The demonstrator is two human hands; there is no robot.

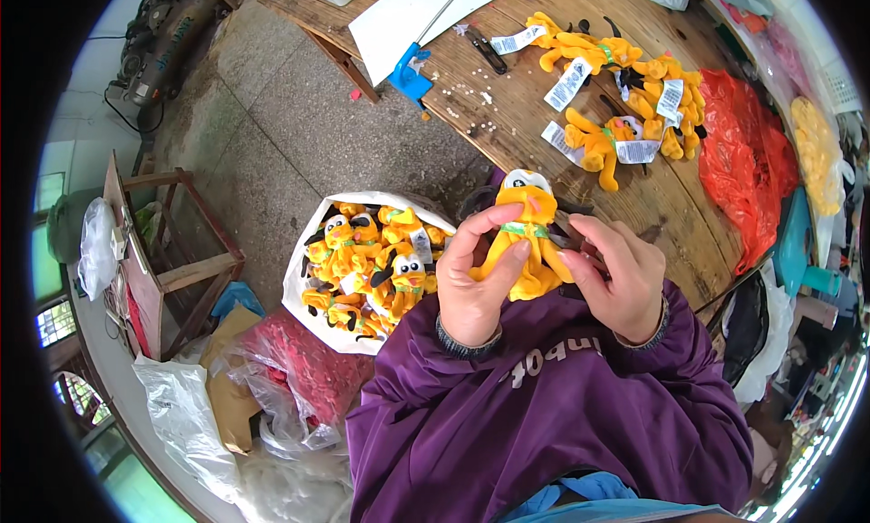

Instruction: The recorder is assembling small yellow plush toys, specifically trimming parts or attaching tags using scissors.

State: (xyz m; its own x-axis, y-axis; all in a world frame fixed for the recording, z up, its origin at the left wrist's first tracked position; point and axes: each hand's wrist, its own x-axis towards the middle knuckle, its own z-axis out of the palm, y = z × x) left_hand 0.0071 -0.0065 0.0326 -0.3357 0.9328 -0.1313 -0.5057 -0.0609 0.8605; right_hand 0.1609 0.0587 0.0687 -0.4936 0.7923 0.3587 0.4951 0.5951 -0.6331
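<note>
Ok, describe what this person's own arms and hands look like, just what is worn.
Both forearms are covered by loose purple sleeves of a shiny jacket-like top, with dark grey ribbed knit cuffs at the wrists. The left hand and right hand are bare: no gloves, rings or watch show. Pale lettering shows on the purple fabric between the arms.

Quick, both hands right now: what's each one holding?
Left hand: closed on the yellow plush dog toy, fingers at its green collar.
Right hand: gripping the same toy from the other side.
</note>
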